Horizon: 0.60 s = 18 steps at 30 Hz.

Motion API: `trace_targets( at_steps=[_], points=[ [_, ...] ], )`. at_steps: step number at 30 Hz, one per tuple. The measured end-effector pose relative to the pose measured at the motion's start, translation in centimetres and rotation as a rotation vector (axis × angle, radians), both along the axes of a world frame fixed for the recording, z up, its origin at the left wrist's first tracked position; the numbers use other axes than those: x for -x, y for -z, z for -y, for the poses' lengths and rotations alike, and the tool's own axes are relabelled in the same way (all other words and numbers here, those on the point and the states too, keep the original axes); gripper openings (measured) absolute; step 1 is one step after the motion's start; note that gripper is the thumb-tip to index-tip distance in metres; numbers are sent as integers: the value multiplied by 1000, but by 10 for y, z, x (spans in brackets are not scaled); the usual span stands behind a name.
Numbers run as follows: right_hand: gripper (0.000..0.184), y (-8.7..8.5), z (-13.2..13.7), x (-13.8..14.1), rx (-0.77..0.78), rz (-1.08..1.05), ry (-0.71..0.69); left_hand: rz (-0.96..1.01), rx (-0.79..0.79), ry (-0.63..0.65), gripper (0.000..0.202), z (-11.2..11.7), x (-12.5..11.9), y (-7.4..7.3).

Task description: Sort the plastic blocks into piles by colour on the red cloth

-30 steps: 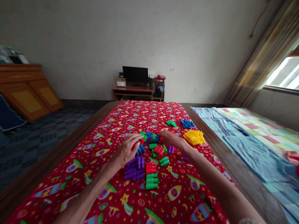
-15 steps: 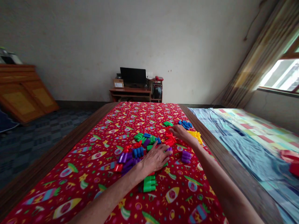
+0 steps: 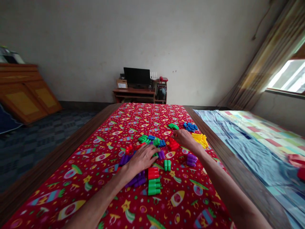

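Spreading my left hand [image 3: 140, 160] pretty flat, fingers apart, just beside the purple blocks [image 3: 125, 160]. My right hand [image 3: 185, 139], fingers pressed together, has slid over by the red blocks [image 3: 173, 145], and a green pair [image 3: 167, 165] now sits clear near the purple stack [image 3: 191, 160].

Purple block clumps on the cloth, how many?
4: a clump near the right hand, a small clump between the hands, a clump left of the left hand, a clump beside its wrist. More may hide beneath it.
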State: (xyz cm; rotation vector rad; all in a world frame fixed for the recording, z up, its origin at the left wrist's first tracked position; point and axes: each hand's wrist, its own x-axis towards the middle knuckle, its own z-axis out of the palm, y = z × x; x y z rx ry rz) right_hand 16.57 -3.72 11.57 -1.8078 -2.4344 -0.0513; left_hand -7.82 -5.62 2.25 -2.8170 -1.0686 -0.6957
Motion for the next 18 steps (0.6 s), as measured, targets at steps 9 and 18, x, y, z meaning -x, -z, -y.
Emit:
trace_targets(
  at_steps=[9,18],
  points=[
    [38,39,65,20,132,78,-496,194,52,-100,24,-16,25,-25],
    [35,20,-4,41,-50,7,-390,388,71,-186,27,-44,62,-17]
  ],
)
